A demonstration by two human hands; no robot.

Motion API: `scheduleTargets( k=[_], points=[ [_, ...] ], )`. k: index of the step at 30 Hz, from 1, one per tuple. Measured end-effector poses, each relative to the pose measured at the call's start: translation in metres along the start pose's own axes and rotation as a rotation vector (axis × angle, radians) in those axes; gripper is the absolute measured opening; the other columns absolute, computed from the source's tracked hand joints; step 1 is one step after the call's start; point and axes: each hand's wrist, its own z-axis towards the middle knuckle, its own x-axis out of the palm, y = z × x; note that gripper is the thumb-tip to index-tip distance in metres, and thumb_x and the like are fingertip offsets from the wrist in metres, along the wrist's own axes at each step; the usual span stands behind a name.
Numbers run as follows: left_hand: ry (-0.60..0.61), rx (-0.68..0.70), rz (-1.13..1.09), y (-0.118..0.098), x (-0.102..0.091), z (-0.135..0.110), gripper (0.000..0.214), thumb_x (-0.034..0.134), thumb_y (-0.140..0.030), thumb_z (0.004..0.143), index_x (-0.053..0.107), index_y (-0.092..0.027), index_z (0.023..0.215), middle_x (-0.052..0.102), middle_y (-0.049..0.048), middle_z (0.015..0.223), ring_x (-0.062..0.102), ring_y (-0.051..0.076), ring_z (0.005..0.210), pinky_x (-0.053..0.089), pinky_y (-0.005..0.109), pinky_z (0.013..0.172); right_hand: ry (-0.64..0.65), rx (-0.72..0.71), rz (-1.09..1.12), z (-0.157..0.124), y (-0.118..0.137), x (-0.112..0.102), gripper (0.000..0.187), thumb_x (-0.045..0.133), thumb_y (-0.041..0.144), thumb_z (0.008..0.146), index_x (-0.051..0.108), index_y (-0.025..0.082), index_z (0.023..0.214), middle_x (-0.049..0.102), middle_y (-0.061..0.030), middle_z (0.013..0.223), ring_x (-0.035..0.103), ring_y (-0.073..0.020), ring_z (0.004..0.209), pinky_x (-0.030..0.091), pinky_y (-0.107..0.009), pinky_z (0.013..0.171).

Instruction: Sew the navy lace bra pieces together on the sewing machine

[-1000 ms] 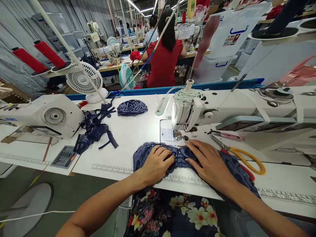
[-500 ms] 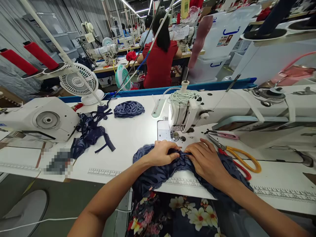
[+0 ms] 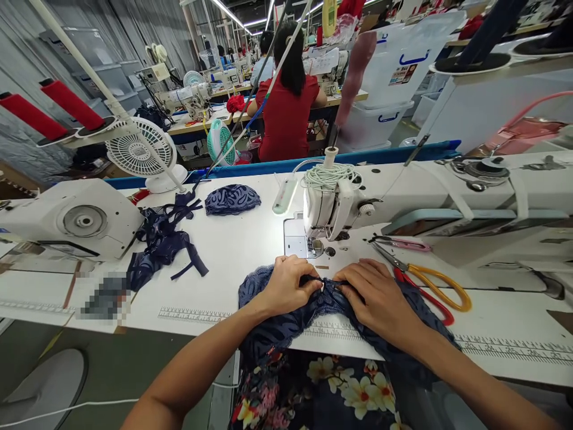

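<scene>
A navy lace piece [image 3: 280, 325] lies on the white sewing table [image 3: 237, 245] in front of me and droops over its front edge. My left hand [image 3: 289, 283] pinches the lace's upper edge with curled fingers. My right hand [image 3: 378, 295] grips the same edge just to the right, fingertips almost touching the left hand's. Both hands sit a little in front of the sewing machine head [image 3: 329, 206] and its needle plate [image 3: 298, 239].
Yellow-handled scissors [image 3: 430, 280] and pink snips [image 3: 403, 243] lie right of my hands. Dark blue straps [image 3: 165, 242] and a lace cup [image 3: 231, 199] lie to the left, near a second machine [image 3: 71, 218] and a white fan [image 3: 141, 152]. Another worker in red [image 3: 286, 104] sits behind.
My hands went from lying flat on the lace to pinching its upper edge together. The lace's left part has slid toward the table's front edge.
</scene>
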Motion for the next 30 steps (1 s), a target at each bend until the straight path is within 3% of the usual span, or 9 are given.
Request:
scheduleTargets(
  k=[4, 7, 10, 12, 15, 17, 21, 26, 30],
  points=[
    [-0.067, 0.094, 0.082, -0.006, -0.001, -0.007, 0.006, 0.068, -0.024, 0.086, 0.067, -0.019, 0.083, 0.067, -0.0002, 0.079, 0.059, 0.017, 0.081, 0.036, 0.034, 0.081, -0.001, 0.02, -0.025, -0.001, 0.007, -0.013, 0.015, 0.045, 0.025, 0.095, 0.06, 0.022, 0.098, 0.068, -0.0044, 0.09, 0.062, -0.0198, 0.082, 0.046, -0.036, 0.079],
    [-0.148, 0.189, 0.231, -0.011, 0.0, -0.014, 0.014, 0.059, -0.029, 0.094, 0.065, -0.019, 0.086, 0.066, 0.0015, 0.081, 0.059, 0.017, 0.078, 0.037, 0.036, 0.083, -0.026, 0.155, -0.018, -0.006, 0.021, -0.023, 0.019, 0.045, 0.031, 0.095, 0.062, 0.023, 0.096, 0.069, -0.0047, 0.09, 0.065, -0.0195, 0.076, 0.048, -0.032, 0.066],
    [-0.342, 0.166, 0.293, -0.014, 0.002, -0.022, 0.026, 0.046, -0.031, 0.099, 0.064, -0.019, 0.084, 0.064, 0.0048, 0.08, 0.057, 0.019, 0.08, 0.038, 0.038, 0.082, 0.149, 0.284, 0.285, -0.013, 0.049, -0.036, 0.023, 0.05, 0.039, 0.094, 0.065, 0.026, 0.105, 0.072, -0.0031, 0.093, 0.068, -0.0186, 0.077, 0.053, -0.028, 0.062],
    [-0.415, 0.084, 0.064, -0.014, 0.004, -0.025, 0.028, 0.045, -0.036, 0.099, 0.063, -0.019, 0.084, 0.064, 0.0057, 0.082, 0.057, 0.02, 0.083, 0.041, 0.035, 0.079, 0.33, 0.229, 0.526, -0.017, 0.072, -0.046, 0.034, 0.054, 0.041, 0.093, 0.061, 0.031, 0.124, 0.072, -0.0024, 0.111, 0.07, -0.0191, 0.092, 0.058, -0.027, 0.07],
    [-0.303, -0.044, -0.568, -0.01, 0.007, -0.028, 0.031, 0.059, -0.047, 0.09, 0.062, -0.018, 0.085, 0.064, 0.0047, 0.081, 0.058, 0.017, 0.076, 0.045, 0.03, 0.07, 0.494, 0.012, 0.708, -0.017, 0.097, -0.055, 0.048, 0.059, 0.038, 0.091, 0.052, 0.042, 0.138, 0.068, 0.0026, 0.122, 0.068, -0.0189, 0.104, 0.06, -0.026, 0.081],
    [-0.193, -0.123, -0.904, -0.008, 0.007, -0.03, 0.038, 0.071, -0.052, 0.081, 0.062, -0.016, 0.085, 0.062, 0.0038, 0.078, 0.057, 0.014, 0.069, 0.045, 0.026, 0.064, 0.374, 0.013, 0.743, -0.013, 0.099, -0.053, 0.036, 0.055, 0.034, 0.093, 0.061, 0.043, 0.127, 0.073, 0.0036, 0.109, 0.07, -0.0174, 0.095, 0.06, -0.026, 0.08],
    [-0.129, -0.216, -1.145, -0.01, 0.007, -0.037, 0.049, 0.085, -0.051, 0.063, 0.057, -0.016, 0.082, 0.058, -0.0005, 0.073, 0.052, 0.01, 0.063, 0.041, 0.021, 0.059, -0.012, 0.393, 0.662, -0.001, 0.079, -0.03, 0.026, 0.052, 0.04, 0.094, 0.067, 0.032, 0.114, 0.072, -0.0041, 0.105, 0.069, -0.0208, 0.091, 0.059, -0.029, 0.069],
    [-0.141, -0.229, -1.12, -0.012, 0.008, -0.039, 0.049, 0.087, -0.047, 0.062, 0.055, -0.017, 0.083, 0.053, -0.0025, 0.074, 0.048, 0.008, 0.065, 0.038, 0.019, 0.06, 0.07, 0.549, 0.84, 0.007, 0.067, -0.01, 0.032, 0.058, 0.052, 0.087, 0.067, 0.024, 0.099, 0.07, -0.0056, 0.1, 0.065, -0.0219, 0.094, 0.054, -0.034, 0.084],
    [-0.05, -0.203, -1.029, -0.011, 0.002, -0.045, 0.039, 0.078, -0.048, 0.075, 0.061, -0.015, 0.088, 0.056, 0.0011, 0.08, 0.05, 0.01, 0.071, 0.04, 0.022, 0.067, 0.099, 0.572, 0.86, 0.006, 0.071, -0.01, 0.03, 0.058, 0.052, 0.087, 0.062, 0.023, 0.082, 0.064, -0.0017, 0.084, 0.06, -0.0189, 0.085, 0.05, -0.03, 0.076]
  ],
)
